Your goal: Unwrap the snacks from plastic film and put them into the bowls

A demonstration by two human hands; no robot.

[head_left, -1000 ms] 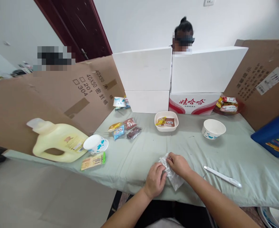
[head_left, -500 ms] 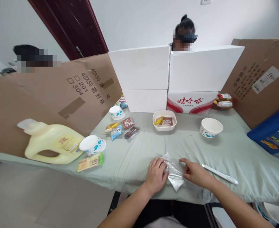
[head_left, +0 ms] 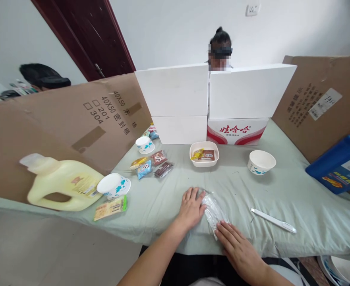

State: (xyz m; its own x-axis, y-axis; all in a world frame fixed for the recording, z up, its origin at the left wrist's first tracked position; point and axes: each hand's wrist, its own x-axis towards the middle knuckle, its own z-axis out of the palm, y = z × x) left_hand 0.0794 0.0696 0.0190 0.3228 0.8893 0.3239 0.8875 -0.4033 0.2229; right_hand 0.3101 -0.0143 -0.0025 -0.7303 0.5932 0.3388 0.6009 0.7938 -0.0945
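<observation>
A crinkled sheet of clear plastic film [head_left: 213,208], perhaps a flattened bag, lies on the table near its front edge. My left hand [head_left: 192,206] rests flat at its upper left, fingers spread and touching the film. Across the film's lower right edge lies my right hand [head_left: 231,238], palm down with fingers stretched out. Both hands are open and press on the plastic without gripping it. To the right is a slim white tool [head_left: 273,220], apparently a utility knife. Beyond the hands sits a white tray [head_left: 204,163] with small wrapped snacks [head_left: 206,154].
A paper bowl [head_left: 262,163] stands right, near a blue jug [head_left: 338,165]. At left are wrapped snacks [head_left: 151,165], more paper bowls [head_left: 113,186], a yellow jug [head_left: 64,184] and a toothpick packet [head_left: 111,208]. White boxes [head_left: 177,95] and cardboard [head_left: 103,127] wall the table; a person sits behind.
My right hand has moved down and left, flattening from a pointing shape onto the film, which is now narrower, as if folded over. The bowl of packets beside the printed box has gone from view.
</observation>
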